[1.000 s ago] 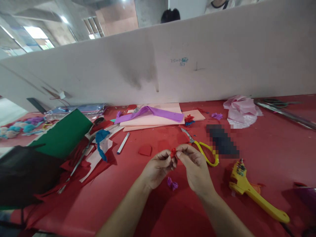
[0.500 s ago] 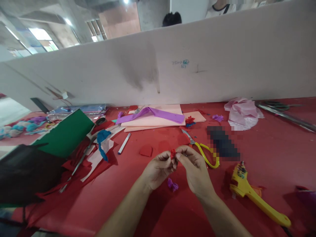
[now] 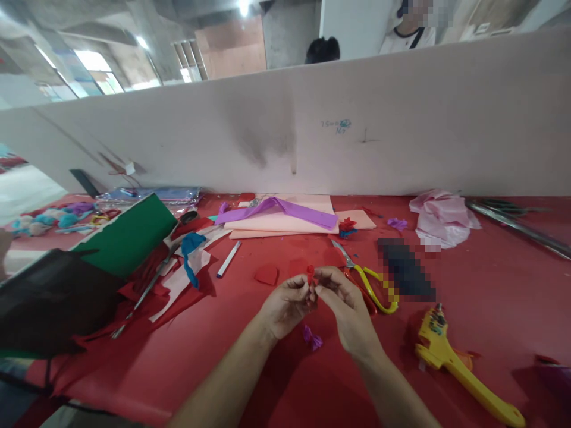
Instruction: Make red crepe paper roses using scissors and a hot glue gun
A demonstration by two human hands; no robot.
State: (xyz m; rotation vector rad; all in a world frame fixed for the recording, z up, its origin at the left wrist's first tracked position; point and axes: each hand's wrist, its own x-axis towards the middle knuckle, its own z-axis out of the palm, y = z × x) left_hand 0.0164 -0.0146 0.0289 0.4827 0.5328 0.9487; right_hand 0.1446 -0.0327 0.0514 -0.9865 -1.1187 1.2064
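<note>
Between my two hands is a small piece of red crepe paper (image 3: pixel 311 274), gathered and twisted at its base. My left hand (image 3: pixel 285 304) pinches it from the left. The fingers of my right hand (image 3: pixel 342 302) close on it from the other side, thumb against the paper. Just below them on the table lies a purple paper bow (image 3: pixel 312 338). A cut red paper petal (image 3: pixel 266 274) rests to the left of my hands. Scissors with yellow handles (image 3: pixel 369 284) lie right beside my right hand, blades pointing away.
A yellow glue gun (image 3: pixel 459 368) lies at the right, near a pixelated dark object (image 3: pixel 405 268). Peach paper (image 3: pixel 285 229) with a purple strip (image 3: pixel 307 215) is at the back. On the left are a white marker (image 3: pixel 229 259), a green board (image 3: pixel 129 238) and a dark bag (image 3: pixel 53 303).
The camera view has shifted slightly, so the background sits lower. The red paper now stands up narrower above my fingertips; both hands keep their hold on it.
</note>
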